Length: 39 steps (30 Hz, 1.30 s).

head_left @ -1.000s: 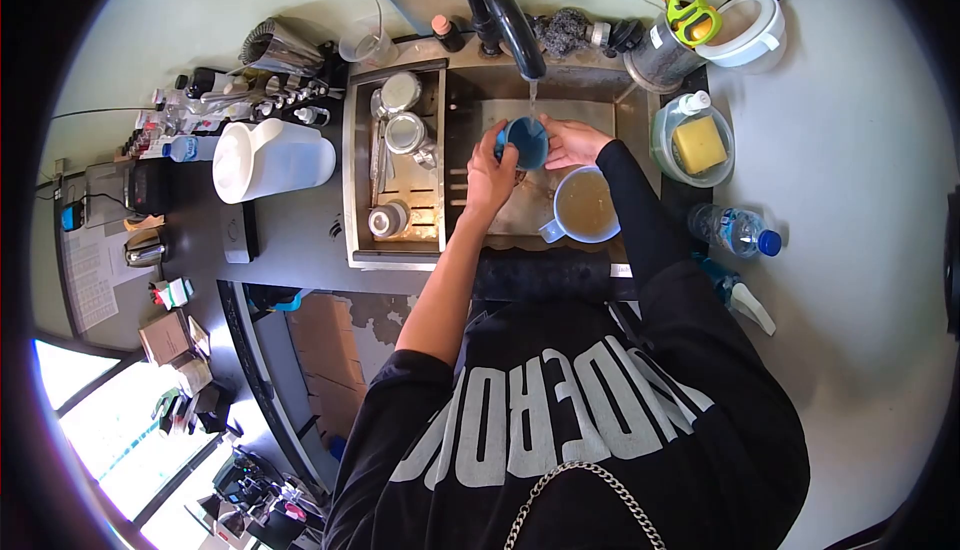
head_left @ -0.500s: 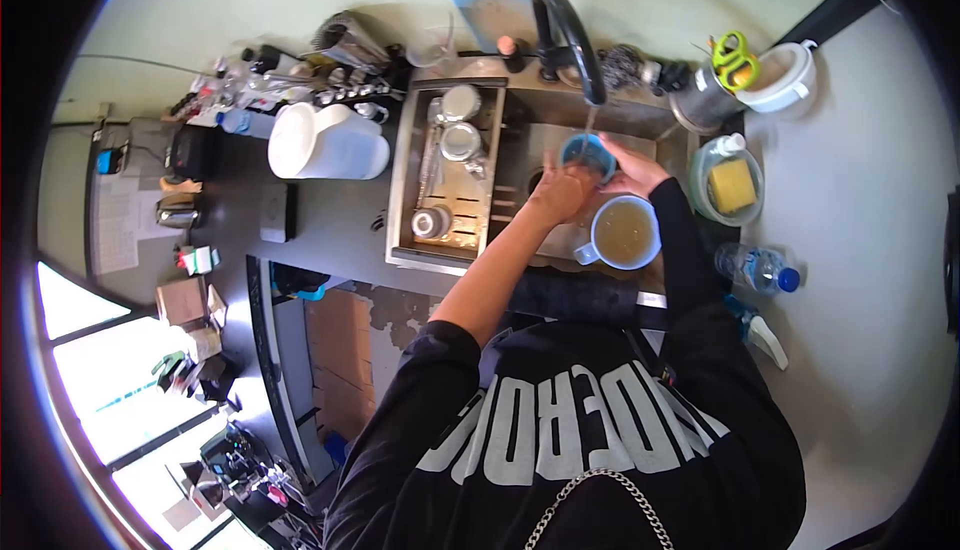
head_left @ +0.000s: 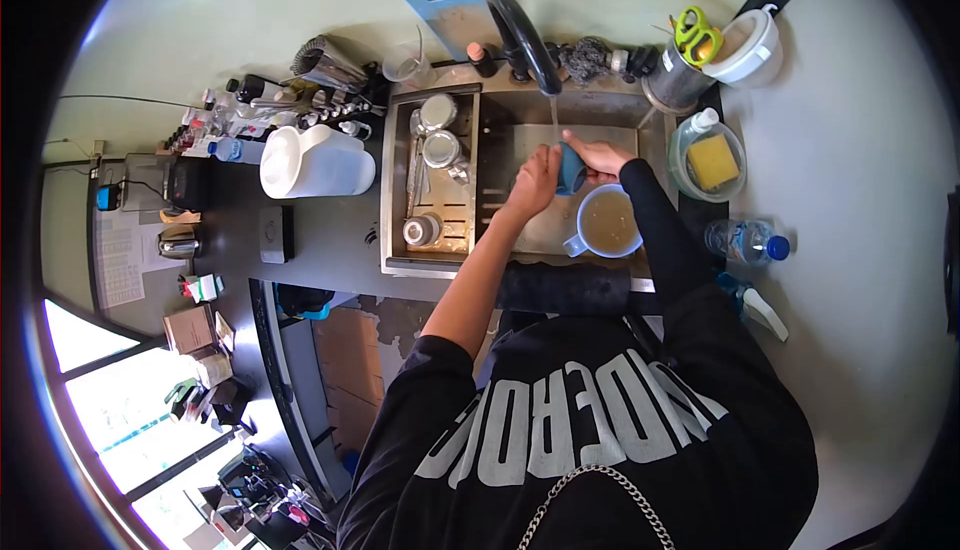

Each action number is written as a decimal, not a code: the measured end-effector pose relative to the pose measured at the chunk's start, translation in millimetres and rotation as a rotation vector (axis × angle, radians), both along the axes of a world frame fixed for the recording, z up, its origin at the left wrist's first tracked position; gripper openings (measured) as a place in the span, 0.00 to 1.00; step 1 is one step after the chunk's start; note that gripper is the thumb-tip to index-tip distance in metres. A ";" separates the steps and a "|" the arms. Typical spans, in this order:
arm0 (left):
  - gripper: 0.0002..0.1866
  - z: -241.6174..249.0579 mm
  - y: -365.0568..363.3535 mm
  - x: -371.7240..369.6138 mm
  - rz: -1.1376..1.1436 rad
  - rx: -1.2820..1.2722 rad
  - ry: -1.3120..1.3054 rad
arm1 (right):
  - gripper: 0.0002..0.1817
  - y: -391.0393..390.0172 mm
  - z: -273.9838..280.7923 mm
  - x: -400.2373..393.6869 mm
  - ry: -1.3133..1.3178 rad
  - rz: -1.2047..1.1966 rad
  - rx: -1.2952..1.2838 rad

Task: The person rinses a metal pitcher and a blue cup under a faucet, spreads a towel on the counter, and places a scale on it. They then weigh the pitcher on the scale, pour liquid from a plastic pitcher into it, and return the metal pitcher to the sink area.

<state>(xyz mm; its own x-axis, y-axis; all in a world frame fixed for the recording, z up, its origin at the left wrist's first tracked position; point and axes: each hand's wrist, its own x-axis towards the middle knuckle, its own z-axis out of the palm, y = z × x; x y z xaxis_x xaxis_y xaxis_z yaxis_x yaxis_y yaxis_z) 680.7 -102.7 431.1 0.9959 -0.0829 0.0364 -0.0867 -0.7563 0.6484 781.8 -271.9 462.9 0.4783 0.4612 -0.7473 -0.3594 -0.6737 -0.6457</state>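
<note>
A small blue cup (head_left: 571,170) is tilted on its side in the sink (head_left: 520,225), below the black faucet (head_left: 535,58), from which a thin stream of water runs. My left hand (head_left: 536,183) is closed on the cup's left side, its thumb and fingers near the stream. From the right, my right hand (head_left: 602,160) grips the cup with the thumb on top; some of its fingers are hidden. Just below my right hand stands a light blue mug (head_left: 609,222) full of cloudy liquid, its handle pointing lower left.
To the left, a drying tray (head_left: 455,250) holds jars and cutlery. A white pitcher (head_left: 330,165) stands beyond it. Right of the sink are a bowl (head_left: 733,185) with a yellow sponge (head_left: 712,163), a water bottle (head_left: 745,242) and a metal holder (head_left: 673,90) with green scissors (head_left: 692,35).
The cup has turned from mouth up to lying tilted. My left hand has moved from over its opening to its left side. The camera view has shifted slightly.
</note>
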 end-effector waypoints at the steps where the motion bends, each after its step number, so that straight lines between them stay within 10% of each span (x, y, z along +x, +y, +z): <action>1: 0.13 13.8 -1.8 -0.1 0.083 -0.024 0.045 | 0.44 1.5 2.4 -3.3 0.004 -0.005 -0.004; 6: 0.20 33.9 2.5 -6.8 0.093 -0.146 0.168 | 0.42 -1.4 -10.5 -5.9 0.212 0.049 0.077; 8: 0.17 32.7 -5.1 -17.9 0.040 0.059 -0.197 | 0.40 -5.5 -21.0 -7.8 0.292 0.007 0.232; 16: 0.32 64.1 -23.7 -16.8 0.112 0.235 0.081 | 0.25 -5.8 -2.8 -25.5 0.012 -0.275 0.583; 25: 0.18 81.0 -2.4 -15.8 -0.222 0.448 -0.084 | 0.29 -15.0 -11.4 -27.7 0.060 -0.365 0.660; 29: 0.20 56.7 -7.0 -10.2 -0.052 0.159 -0.214 | 0.36 -8.2 -11.8 -21.4 -0.061 -0.282 0.482; 31: 0.25 65.8 -16.0 -5.4 0.436 -0.248 0.070 | 0.39 -2.1 -6.1 -26.1 -0.055 -0.236 0.461; 35: 0.31 48.3 -9.4 3.2 0.661 -1.314 0.176 | 0.37 2.1 6.8 -33.0 0.163 -0.416 0.695; 39: 0.32 40.1 -7.6 -0.9 0.666 -1.412 0.315 | 0.36 3.0 -1.6 -20.8 0.093 -0.399 0.586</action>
